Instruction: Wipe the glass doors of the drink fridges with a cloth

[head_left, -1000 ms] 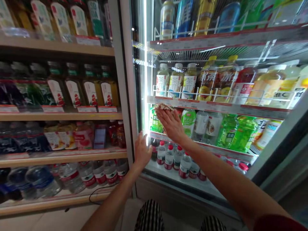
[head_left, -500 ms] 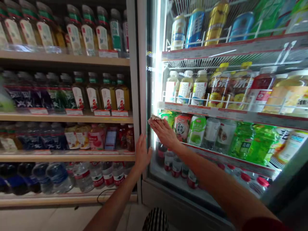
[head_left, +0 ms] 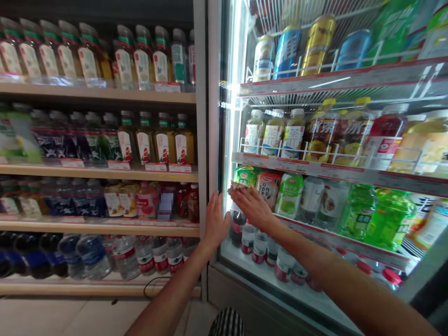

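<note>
At the left edge of the lit drinks cooler [head_left: 241, 296], the right hand [head_left: 250, 200] lies over a bunched cloth [head_left: 235, 186] on the glass door [head_left: 266, 277], in front of the green bottle [head_left: 247, 173] and the red-labelled bottle [head_left: 269, 189] behind it. Its fingers are extended and close together, flat on the cloth; the thumb is not clearly seen, so whether it pinches the cloth cannot be told. The left hand [head_left: 216, 221] is raised just beside the cloth, in front of the door frame [head_left: 215, 130], fingers nearly together, thumb spread, nothing held; firm contact with the frame is not confirmed. Step in hand, as judged: wiping the glass near its left margin. Good practice would call for even pressure through all 4 fingers, not the fingertips alone, and for the cloth to be opened out under the palm, as only a little shows past the fingertips. Strokes should overlap and run fully into the line where glass meets frame, where smears are likeliest. The left hand, if used as a brace, would best rest on the frame, clear of wiped glass.
</note>
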`<state>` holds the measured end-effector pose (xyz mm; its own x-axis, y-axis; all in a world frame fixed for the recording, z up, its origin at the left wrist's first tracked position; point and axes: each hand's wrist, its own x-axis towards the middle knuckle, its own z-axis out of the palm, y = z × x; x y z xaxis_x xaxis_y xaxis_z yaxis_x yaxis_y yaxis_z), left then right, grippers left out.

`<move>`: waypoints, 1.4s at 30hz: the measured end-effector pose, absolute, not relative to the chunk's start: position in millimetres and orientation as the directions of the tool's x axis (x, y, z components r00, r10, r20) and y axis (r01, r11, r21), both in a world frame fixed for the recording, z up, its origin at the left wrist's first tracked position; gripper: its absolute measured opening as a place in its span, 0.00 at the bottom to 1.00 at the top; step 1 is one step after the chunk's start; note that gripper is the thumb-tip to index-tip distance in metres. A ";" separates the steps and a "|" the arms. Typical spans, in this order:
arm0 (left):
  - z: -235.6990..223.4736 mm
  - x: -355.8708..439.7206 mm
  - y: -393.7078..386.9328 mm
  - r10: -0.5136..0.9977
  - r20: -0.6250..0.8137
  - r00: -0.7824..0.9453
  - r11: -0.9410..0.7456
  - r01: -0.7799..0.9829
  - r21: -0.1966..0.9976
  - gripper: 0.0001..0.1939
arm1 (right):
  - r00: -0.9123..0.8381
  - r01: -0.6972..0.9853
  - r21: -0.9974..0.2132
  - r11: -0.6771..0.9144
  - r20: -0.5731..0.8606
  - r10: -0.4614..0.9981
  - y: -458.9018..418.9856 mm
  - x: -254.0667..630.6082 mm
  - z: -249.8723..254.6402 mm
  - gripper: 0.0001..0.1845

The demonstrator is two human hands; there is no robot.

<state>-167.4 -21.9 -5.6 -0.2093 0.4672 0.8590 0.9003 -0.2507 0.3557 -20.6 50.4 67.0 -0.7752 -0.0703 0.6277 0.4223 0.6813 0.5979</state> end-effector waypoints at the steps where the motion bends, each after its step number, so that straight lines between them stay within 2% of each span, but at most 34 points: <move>1: -4.7 -165.9 -21.9 0.469 0.862 -0.194 -0.252 0.906 0.341 0.30 | -0.811 0.374 0.632 0.679 0.578 -0.091 49.4 -14.3 59.5 0.32; 3: -2.5 -162.4 -21.3 0.469 0.865 -0.180 -0.252 0.911 0.326 0.30 | -0.819 0.380 0.644 0.664 0.568 -0.081 48.4 -3.4 61.5 0.32; 8: 4.8 -147.5 -16.0 0.458 0.869 -0.185 -0.278 0.899 0.338 0.31 | -0.596 0.664 0.475 0.577 0.802 0.026 46.0 19.6 105.3 0.33; 10: 5.5 -141.9 -12.9 0.448 0.873 -0.192 -0.290 0.893 0.345 0.31 | -0.632 0.641 0.510 0.574 0.775 0.016 43.3 30.7 94.1 0.32; 13: 3.2 -137.6 -8.1 0.446 0.870 -0.210 -0.285 0.888 0.360 0.30 | -0.780 0.484 0.642 0.595 0.625 -0.040 41.0 49.1 60.6 0.32; 15: 2.0 -136.0 -5.2 0.455 0.865 -0.210 -0.279 0.890 0.362 0.29 | -0.798 0.468 0.662 0.586 0.601 -0.042 41.8 60.1 58.2 0.32; 17: 3.5 -132.9 -2.8 0.457 0.863 -0.214 -0.278 0.888 0.367 0.29 | -0.709 0.587 0.596 0.548 0.705 -0.007 43.5 69.2 79.7 0.32; 19: 7.7 -126.6 -1.3 0.456 0.866 -0.204 -0.296 0.883 0.364 0.29 | -0.550 0.726 0.472 0.499 0.835 0.011 44.4 76.5 108.1 0.32; 21: 13.1 -117.5 -1.0 0.454 0.873 -0.180 -0.324 0.879 0.350 0.29 | -0.464 0.785 0.402 0.471 0.886 0.018 42.7 82.4 119.6 0.33; 23: 17.8 -107.8 -2.2 0.446 0.883 -0.149 -0.352 0.878 0.325 0.28 | -0.534 0.749 0.459 0.478 0.845 0.026 38.9 87.7 104.8 0.32; 26: 22.2 -96.6 -4.8 0.434 0.894 -0.117 -0.376 0.878 0.297 0.28 | -0.741 0.574 0.631 0.523 0.671 0.004 34.1 97.6 66.1 0.32; 28: 24.7 -91.9 -5.5 0.429 0.898 -0.098 -0.387 0.879 0.280 0.28 | -0.765 0.554 0.647 0.524 0.644 0.014 33.6 107.2 63.0 0.31; 30: 28.1 -88.0 -4.7 0.423 0.902 -0.088 -0.393 0.879 0.270 0.28 | -0.661 0.670 0.560 0.487 0.748 0.050 35.3 118.8 84.8 0.31; 32: 32.3 -83.6 -2.7 0.412 0.907 -0.092 -0.399 0.876 0.270 0.27 | -0.481 0.799 0.411 0.439 0.875 0.054 37.1 130.5 112.6 0.31; 34: 36.3 -78.2 -1.0 0.396 0.913 -0.098 -0.406 0.873 0.271 0.27 | -0.370 0.848 0.322 0.420 0.928 0.034 36.4 139.6 121.5 0.31; 36: 38.6 -72.0 -0.8 0.381 0.921 -0.084 -0.417 0.873 0.253 0.27 | -0.428 0.817 0.371 0.440 0.903 0.031 33.2 145.5 102.2 0.31; 39: 38.2 -62.2 -3.6 0.387 0.921 -0.035 -0.422 0.882 0.210 0.29 | -0.658 0.655 0.557 0.511 0.752 0.024 28.7 151.2 55.6 0.32; 41: 36.5 -55.6 -6.2 0.420 0.907 0.001 -0.420 0.887 0.193 0.29 | -0.698 0.623 0.589 0.515 0.716 0.025 28.7 154.7 47.9 0.32; 42: 35.8 -52.4 -7.4 0.439 0.898 0.018 -0.420 0.888 0.187 0.29 | -0.663 0.660 0.564 0.497 0.748 0.031 29.8 156.4 54.6 0.32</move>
